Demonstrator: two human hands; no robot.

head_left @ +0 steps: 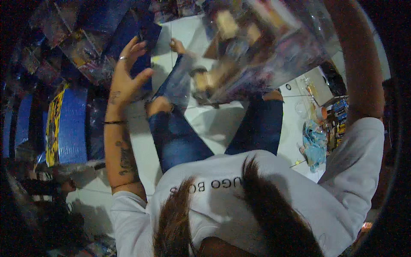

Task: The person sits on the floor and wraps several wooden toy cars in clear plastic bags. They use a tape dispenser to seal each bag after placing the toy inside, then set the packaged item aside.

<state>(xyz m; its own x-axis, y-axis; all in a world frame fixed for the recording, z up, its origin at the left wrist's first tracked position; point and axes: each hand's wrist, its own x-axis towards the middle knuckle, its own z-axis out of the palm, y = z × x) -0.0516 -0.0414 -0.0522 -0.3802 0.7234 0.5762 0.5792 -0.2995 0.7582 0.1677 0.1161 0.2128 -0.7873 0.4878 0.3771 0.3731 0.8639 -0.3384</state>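
My left hand [129, 75] is raised at the upper left, fingers apart and thumb out, with a ring on one finger. Nothing is in it. Beside it stands a dark blue panel or box side [139, 64]. A large clear plastic package [261, 60], smeared by motion, hangs over my knees at the upper right. Pale yellowish blocks [227, 25] and brown and colourful items show through it; their kind is too blurred to tell. My right arm [357, 60] stretches up along the right side, and its hand lies outside the picture or hidden behind the package.
Several clear-wrapped packages [81, 47] are stacked at the upper left. Blue boxes [72, 126], one with a yellow and black strip [55, 124], stand to my left. On the white tiled floor [216, 122] to my right lie a light blue crumpled bag [314, 139] and small colourful packs [340, 113].
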